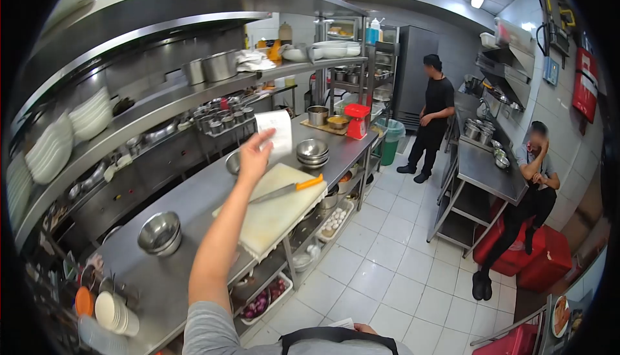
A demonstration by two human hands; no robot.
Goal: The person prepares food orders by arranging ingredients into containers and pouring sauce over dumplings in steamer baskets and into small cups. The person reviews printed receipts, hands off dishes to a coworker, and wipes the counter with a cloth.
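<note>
My left hand [257,156] is stretched out over the steel counter, its fingers closed at the edge of a white sheet of paper [278,129] with faint writing. Below it lies a pale cutting board [271,226] bearing a knife with an orange handle [309,183]. Behind the board stand stacked steel bowls [312,153]. Low at my apron, only part of my right hand [365,329] shows, its fingers curled beside a folded piece of white paper [343,323] that it seems to hold.
More steel bowls [160,233] sit on the counter [200,193], with a red scale [357,121] farther along. Overhead runs a shelf [168,90] with pots and plates. One person [437,113] stands by the fridge; another [539,174] sits at the right.
</note>
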